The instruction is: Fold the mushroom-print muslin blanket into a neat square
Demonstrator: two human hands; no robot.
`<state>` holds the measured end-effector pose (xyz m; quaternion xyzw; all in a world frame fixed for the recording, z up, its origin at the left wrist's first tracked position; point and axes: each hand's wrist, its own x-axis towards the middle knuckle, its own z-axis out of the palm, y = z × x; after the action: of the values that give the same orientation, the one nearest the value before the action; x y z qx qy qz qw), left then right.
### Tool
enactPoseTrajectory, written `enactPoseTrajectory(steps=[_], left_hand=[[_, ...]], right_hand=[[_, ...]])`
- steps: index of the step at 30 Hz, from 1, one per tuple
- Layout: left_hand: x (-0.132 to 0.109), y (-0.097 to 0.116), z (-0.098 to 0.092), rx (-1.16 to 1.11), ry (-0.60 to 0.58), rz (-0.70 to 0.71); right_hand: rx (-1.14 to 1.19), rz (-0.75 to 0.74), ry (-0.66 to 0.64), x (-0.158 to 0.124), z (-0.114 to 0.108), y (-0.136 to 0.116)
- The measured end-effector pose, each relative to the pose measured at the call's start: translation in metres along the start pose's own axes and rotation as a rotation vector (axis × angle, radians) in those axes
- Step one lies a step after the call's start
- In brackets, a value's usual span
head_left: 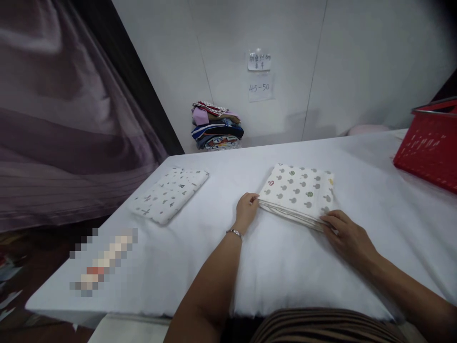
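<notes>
A folded white cloth with grey tree-like prints [298, 188] lies in front of me on the white-covered table. My left hand [247, 209], with a bracelet at the wrist, pinches its near left corner. At the near right corner, my right hand [344, 234] has its thumb and fingers closed on the layered edge. Another folded white cloth with small prints [170, 194] rests flat to the left, with neither hand touching it.
The white table [200, 271] spreads around the cloths. A red basket [430, 143] stands at the far right. Beyond the far edge is a stack of folded fabrics [217, 128]. A pixelated patch covers something at the left. Purple drapery [71, 109] hangs at the left.
</notes>
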<state>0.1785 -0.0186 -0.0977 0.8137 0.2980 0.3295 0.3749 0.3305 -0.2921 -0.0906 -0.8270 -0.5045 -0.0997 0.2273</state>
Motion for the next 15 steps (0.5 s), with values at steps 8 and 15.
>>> enactPoseTrajectory(steps=[8, 15], left_hand=[[-0.004, 0.007, 0.000, 0.141, 0.015, 0.256], [-0.004, 0.010, 0.005, 0.303, -0.128, 0.486]], right_hand=[[0.016, -0.009, -0.063, 0.020, -0.020, -0.010], [-0.026, -0.084, -0.175, 0.044, -0.015, -0.014]])
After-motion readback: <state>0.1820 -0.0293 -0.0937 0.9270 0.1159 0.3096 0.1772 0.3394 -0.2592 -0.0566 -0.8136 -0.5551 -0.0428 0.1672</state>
